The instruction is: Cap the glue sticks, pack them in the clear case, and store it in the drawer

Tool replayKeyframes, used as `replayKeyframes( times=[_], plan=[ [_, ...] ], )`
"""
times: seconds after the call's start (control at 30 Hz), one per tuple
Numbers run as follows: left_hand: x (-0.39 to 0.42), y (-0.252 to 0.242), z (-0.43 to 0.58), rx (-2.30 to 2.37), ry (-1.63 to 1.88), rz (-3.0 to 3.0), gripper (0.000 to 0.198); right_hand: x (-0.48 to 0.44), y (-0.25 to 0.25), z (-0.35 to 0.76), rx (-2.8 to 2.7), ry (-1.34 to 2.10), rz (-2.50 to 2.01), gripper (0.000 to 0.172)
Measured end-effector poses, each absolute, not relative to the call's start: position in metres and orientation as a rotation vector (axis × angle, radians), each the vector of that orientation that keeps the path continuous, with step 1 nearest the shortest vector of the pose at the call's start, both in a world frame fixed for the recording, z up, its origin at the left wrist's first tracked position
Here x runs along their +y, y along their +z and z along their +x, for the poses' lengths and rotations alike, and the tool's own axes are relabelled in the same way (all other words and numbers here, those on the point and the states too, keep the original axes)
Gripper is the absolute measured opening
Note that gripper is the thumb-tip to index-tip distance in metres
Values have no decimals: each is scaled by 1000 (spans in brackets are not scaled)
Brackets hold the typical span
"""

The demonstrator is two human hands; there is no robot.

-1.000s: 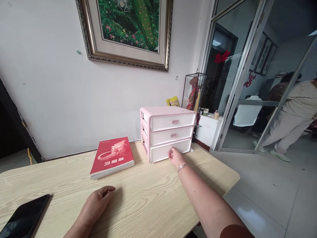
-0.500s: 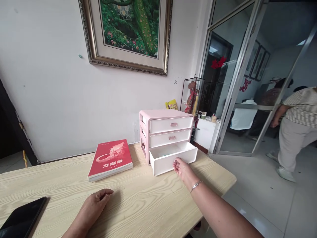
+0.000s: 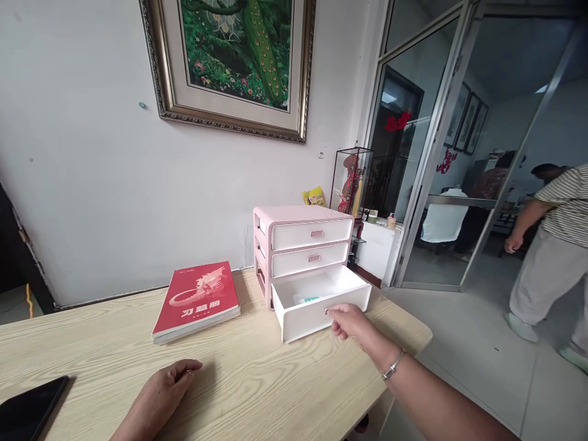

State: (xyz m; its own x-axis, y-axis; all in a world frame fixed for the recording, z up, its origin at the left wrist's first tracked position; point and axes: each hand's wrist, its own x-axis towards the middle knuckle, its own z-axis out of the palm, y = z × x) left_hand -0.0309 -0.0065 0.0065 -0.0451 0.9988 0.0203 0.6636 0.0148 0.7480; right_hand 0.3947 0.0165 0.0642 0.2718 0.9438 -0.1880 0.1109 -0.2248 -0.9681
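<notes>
A small pink drawer cabinet (image 3: 303, 212) with white fronts stands on the table. Its bottom drawer (image 3: 303, 321) is pulled well out, and a small green-and-white item (image 3: 309, 299) lies inside. My right hand (image 3: 346, 321) is closed at the front of this drawer, its fingers gripping the handle, which they mostly cover. My left hand (image 3: 163, 389) rests on the tabletop with its fingers curled in and nothing visible in them. Beyond it to the upper left lies a thick red book (image 3: 197, 297), flat on the wood, apart from both hands.
A dark phone (image 3: 32, 407) lies at the left of the wooden table (image 3: 257, 392). Behind the cabinet are a yellow packet (image 3: 315, 196) and a glass display case (image 3: 351, 180). A person in a striped shirt (image 3: 567, 199) stands at the right, near the glass doors.
My right hand has drawn the bottom drawer farther out toward me, so more of its inside shows. My left hand stays on the table. The person at the right has shifted.
</notes>
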Motion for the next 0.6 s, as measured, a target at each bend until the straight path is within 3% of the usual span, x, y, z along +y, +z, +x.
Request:
replayKeyframes(
  times=[0.23,0.6],
  plan=[
    [-6,6,-32,1772,829,1700,36,54,131,398,-1584,590,-1621,24],
    [0,-6,-37,1740,747,1707,46,140,121,367,-1311,969,-1716,62]
  ],
)
